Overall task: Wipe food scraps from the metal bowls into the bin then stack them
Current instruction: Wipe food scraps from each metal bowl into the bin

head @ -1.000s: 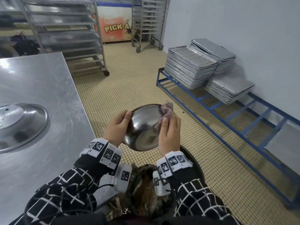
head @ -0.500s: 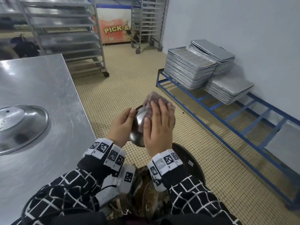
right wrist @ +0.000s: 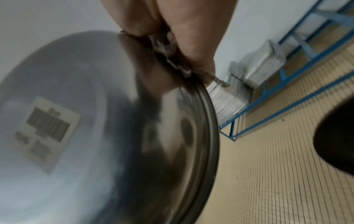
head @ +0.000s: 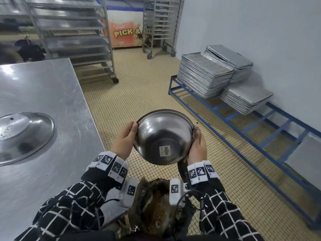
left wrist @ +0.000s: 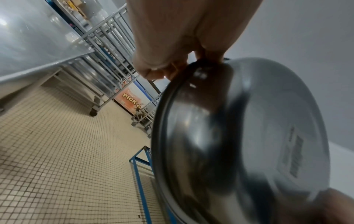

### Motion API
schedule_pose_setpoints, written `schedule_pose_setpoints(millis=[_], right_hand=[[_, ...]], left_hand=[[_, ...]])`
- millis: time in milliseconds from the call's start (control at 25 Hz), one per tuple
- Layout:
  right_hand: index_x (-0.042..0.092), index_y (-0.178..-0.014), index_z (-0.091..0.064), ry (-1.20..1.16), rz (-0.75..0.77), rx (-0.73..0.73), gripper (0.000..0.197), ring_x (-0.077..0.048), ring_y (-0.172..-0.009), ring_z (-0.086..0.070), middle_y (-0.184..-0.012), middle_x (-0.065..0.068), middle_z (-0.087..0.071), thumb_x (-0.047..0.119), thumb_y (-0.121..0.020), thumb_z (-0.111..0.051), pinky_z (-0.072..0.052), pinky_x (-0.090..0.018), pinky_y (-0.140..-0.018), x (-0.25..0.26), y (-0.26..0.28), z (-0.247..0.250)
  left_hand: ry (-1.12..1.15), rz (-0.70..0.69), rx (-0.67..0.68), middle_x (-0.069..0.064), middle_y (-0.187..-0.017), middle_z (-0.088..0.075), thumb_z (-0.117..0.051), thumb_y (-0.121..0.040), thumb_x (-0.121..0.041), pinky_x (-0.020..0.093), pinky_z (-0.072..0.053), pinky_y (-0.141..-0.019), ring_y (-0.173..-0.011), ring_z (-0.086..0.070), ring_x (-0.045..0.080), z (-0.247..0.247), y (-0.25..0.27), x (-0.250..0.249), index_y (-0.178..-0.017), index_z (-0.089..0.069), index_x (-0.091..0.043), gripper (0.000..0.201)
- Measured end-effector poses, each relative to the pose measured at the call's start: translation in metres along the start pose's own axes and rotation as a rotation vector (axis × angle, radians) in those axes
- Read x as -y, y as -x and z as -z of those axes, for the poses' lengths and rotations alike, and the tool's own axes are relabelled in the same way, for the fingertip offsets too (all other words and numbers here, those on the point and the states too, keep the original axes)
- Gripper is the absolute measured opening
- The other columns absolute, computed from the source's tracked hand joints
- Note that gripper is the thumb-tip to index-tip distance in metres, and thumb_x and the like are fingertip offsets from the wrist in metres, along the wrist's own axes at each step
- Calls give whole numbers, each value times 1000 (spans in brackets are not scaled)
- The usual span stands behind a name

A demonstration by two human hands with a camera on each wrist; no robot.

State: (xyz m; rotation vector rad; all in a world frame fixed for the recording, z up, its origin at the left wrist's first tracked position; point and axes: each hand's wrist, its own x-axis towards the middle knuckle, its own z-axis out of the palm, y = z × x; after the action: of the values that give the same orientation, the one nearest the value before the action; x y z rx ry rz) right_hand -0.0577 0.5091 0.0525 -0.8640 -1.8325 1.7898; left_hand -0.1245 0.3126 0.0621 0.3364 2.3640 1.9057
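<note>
Steel, light, stiff and slick, the bowl (head: 164, 136) is best held where left hand (head: 123, 140) and right hand (head: 197, 147) pinch its rim.

- Bowls: 2 — one (head: 164, 137) held up in two hands, one (head: 26, 134) upside down on the table
- Hands: 2
- Table (head: 43, 94): 1
- Tray stacks: 3 (head: 205, 79)
- Wheeled racks: 2 (head: 73, 37)
- Blue frame (head: 234, 136): 1
- Bin (head: 156, 211): 1
</note>
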Motion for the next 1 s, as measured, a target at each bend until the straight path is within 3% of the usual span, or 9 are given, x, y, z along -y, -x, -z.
schedule_pose_setpoints(millis=[160, 320, 400, 480, 600, 720, 800, 920, 1000], right_hand=[[24, -116, -54, 304, 247, 178, 31, -1, -85, -55, -92, 17, -57, 39, -101, -33, -40, -14, -64, 23, -12, 11], [13, -110, -54, 656, 542, 410, 29, -10, -81, -58, -92, 3, -59, 34, -101, -35, -42, -12, -65, 35, -17, 2], [10, -106, -54, 678, 659, 392, 27, -11, -83, -55, -93, 2, -57, 31, -100, -38, -39, -11, -68, 34, -15, -3], [7, -109, -54, 601, 731, 261, 29, -12, -92, -53, -102, -1, -55, 30, -100, -37, -37, -11, -76, 30, -8, -10], [6, -116, -54, 621, 872, 91, 38, -19, -111, -49, -121, -9, -50, 34, -98, -37, -45, -27, -92, 17, 14, -25], [10, -126, -53, 715, 983, 62, 39, -21, -128, -40, -131, -6, -47, 34, -98, -39, -36, -44, -107, -2, 37, -35], [11, -134, -46, 671, 905, 45, 45, -19, -132, -38, -138, -7, -43, 37, -99, -34, -38, -44, -107, -10, 38, -34], [16, -143, -36, 405, 485, 26, 48, -14, -125, -44, -142, -5, -40, 37, -100, -29, -47, -17, -87, -17, 25, -22], [17, -144, -34, 359, 379, 70, 47, -12, -120, -49, -141, -3, -41, 33, -100, -32, -47, -10, -79, -24, 22, -14]], left_hand=[[-158, -62, 132, -11, -98, -59, -44, -98, -32, 22, -44, -79, -92, -55, 3, 0, 0, 3, -107, -55, -27, 16], [-253, -92, 214, -6, -87, -64, -44, -97, -38, 27, -47, -77, -84, -58, 12, -6, 2, -10, -97, -61, -25, 21], [-275, -109, 192, 0, -79, -62, -43, -98, -35, 29, -45, -73, -78, -57, 19, -7, 0, -15, -87, -61, -19, 26], [-251, -96, 145, 7, -79, -62, -43, -99, -33, 33, -44, -73, -77, -57, 25, -7, -1, -18, -85, -61, -14, 30], [-152, -32, 66, 13, -84, -65, -44, -98, -33, 39, -48, -75, -82, -59, 32, -10, 0, -16, -88, -63, -10, 31], [-45, 5, 16, 11, -88, -68, -45, -98, -31, 41, -50, -81, -86, -62, 29, -11, 1, -15, -91, -66, -13, 28], [-73, -13, 13, 9, -82, -67, -44, -99, -32, 43, -50, -77, -80, -61, 29, -10, 2, -12, -85, -64, -15, 30], [-26, 42, -35, 1, -80, -65, -40, -100, -33, 29, -45, -72, -77, -59, 17, -8, 7, -10, -81, -62, -25, 30], [9, 70, -82, -1, -82, -64, -39, -100, -34, 25, -42, -72, -78, -58, 12, -6, 8, -11, -84, -62, -25, 29]])
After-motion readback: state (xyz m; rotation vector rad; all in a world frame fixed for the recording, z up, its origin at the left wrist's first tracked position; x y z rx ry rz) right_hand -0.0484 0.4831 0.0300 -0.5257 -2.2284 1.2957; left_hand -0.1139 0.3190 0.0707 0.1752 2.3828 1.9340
